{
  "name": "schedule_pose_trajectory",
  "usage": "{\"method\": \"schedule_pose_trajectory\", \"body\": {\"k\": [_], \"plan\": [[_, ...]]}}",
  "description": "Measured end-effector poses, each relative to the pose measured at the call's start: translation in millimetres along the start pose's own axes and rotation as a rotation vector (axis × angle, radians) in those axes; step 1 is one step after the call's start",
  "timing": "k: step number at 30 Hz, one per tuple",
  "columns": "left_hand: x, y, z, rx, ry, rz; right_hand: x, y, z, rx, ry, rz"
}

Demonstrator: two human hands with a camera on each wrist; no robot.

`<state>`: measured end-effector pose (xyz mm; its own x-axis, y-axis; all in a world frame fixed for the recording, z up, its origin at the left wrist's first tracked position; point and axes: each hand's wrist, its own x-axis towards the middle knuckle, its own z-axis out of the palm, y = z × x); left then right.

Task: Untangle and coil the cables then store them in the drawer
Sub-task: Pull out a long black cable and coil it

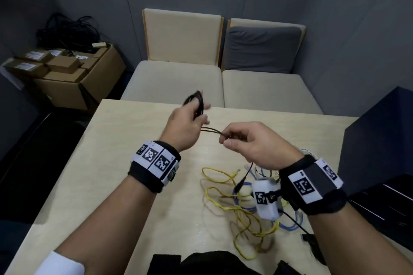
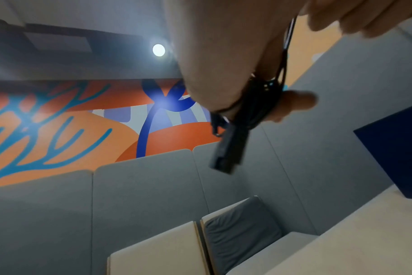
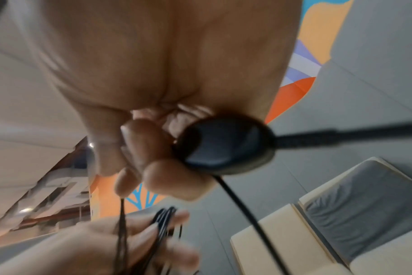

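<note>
Fingers (image 1: pixel 230 140) pinching black cable (image 1: pixel 212 131), both hands raised above table (image 1: pixel 116 163)

Head view high, looking down over table (image 1: pixel 138 163), 2 wrist views close, tilted upward, all sharing sofa (image 1: pixel 178 78)

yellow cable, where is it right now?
Head view: the yellow cable lies loose on the table, near edge, right of centre, tangled with the blue cable.

A thin black cable (image 1: pixel 199 105) is partly coiled, held above the worktop (image 1: pixel 107 163); tangled yellow (image 1: pixel 225 203) and blue cables (image 1: pixel 288 225) lie there.
</note>
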<state>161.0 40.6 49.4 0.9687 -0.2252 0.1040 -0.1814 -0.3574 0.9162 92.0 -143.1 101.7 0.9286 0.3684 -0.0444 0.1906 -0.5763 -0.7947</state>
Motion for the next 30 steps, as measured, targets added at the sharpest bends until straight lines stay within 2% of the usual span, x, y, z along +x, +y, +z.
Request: {"method": "schedule_pose_trajectory", "body": {"k": [2,4,8,11,18,21,25,30], "plan": [[-5.5,0.7,0.3,0.051,-0.136,-0.016,2.5,-1.9,-12.3,0.006,0.064,-0.017],[-12.4,7.4,1.0,-0.003,-0.245,-0.006,7.6,-0.5,-23.6,-0.035,0.142,-0.023],[-22.6,20.3,2.4,-0.305,-0.409,-0.031,20.3,6.6,-36.1,-0.046,0.275,-0.025],[-25.5,25.6,3.4,-0.482,-0.508,0.012,26.4,11.1,-37.6,0.026,0.334,-0.024],[-25.7,31.6,-0.1,-0.879,-0.508,-0.031,33.6,28.2,-21.7,0.245,0.341,0.016],[-26.2,32.9,-0.8,-1.039,-0.487,-0.003,36.5,33.6,-11.7,0.375,0.328,0.042],[-20.0,36.4,0.0,-1.165,-0.373,-0.058,37.3,41.2,11.5,0.486,0.295,0.105],[-16.1,31.9,0.4,-1.168,-0.215,-0.144,33.0,47.3,27.5,0.406,0.282,0.108]]}}
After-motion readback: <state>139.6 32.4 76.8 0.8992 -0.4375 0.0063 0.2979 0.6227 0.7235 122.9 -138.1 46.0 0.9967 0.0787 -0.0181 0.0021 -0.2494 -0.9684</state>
